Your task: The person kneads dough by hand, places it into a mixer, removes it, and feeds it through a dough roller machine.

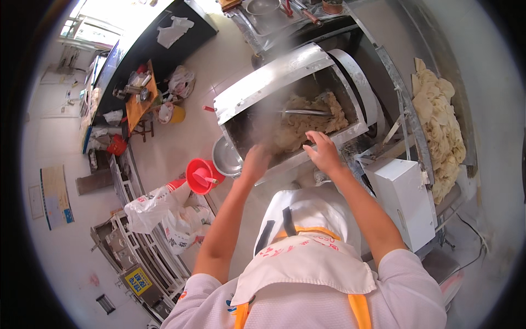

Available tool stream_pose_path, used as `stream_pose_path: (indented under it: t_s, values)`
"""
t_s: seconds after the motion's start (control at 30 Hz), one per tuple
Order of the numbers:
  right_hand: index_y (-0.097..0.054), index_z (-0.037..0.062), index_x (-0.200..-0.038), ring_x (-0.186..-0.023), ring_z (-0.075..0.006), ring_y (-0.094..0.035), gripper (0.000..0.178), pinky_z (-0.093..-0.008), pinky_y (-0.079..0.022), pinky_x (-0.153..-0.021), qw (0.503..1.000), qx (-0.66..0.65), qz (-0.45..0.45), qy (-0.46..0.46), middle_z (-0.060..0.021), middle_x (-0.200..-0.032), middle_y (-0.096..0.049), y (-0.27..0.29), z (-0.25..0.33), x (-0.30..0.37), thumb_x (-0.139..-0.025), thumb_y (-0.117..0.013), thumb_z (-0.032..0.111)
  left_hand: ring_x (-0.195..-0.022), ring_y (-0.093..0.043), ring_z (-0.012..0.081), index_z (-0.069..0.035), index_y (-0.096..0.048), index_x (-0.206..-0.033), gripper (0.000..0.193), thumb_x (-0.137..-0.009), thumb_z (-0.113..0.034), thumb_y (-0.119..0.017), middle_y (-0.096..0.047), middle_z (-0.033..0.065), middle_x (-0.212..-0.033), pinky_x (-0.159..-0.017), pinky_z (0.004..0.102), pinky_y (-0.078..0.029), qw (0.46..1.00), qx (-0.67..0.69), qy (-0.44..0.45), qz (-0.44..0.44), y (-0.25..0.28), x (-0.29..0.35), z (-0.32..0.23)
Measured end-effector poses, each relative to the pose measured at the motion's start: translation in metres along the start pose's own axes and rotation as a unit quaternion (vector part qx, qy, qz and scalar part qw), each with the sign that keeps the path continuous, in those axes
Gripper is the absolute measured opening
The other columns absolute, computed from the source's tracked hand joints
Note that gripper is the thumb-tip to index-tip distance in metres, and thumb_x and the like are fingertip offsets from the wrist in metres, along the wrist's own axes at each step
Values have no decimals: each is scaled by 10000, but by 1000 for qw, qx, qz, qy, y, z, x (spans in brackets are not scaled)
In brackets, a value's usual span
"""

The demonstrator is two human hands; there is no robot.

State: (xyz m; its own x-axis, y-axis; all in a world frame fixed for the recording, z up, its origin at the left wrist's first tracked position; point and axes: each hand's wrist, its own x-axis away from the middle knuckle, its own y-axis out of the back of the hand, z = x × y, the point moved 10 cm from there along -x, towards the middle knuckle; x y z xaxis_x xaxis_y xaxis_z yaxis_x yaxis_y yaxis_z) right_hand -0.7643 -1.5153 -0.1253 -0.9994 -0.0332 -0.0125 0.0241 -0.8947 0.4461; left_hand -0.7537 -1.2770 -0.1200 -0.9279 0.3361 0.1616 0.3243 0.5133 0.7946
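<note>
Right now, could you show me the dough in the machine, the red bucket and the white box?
Dough (308, 126), head view: middle of the lumpy mass.
Red bucket (200, 164), head view: inner wall near the rim.
White box (406, 207), head view: large side face.

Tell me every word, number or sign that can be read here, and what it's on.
I won't copy out wording, but this is where print shows:
White apron: red characters and digits, partly folded.
Yellow sign, lower left: large characters.
White plastic bag: characters on crumpled plastic.
Tan wall board: any print is too small to read.
Metal mixing trough holding dough: no lettering I can make out.
</note>
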Motion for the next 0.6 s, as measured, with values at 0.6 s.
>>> stream_pose_path:
  t_s: [0.6]
  values:
    - [-683, 32, -1143, -860, -298, -700, 255, -383, -555, -793, 806, 40, -472, -355, -158, -966, -719, 67, 18, 564, -897, -675, 100, -800, -689, 229, -26, -730, -1043, 190, -858, -33, -687, -710, 120, -914, -773, 364, -552, 933, 62, -204, 291, -171, 120, -104]
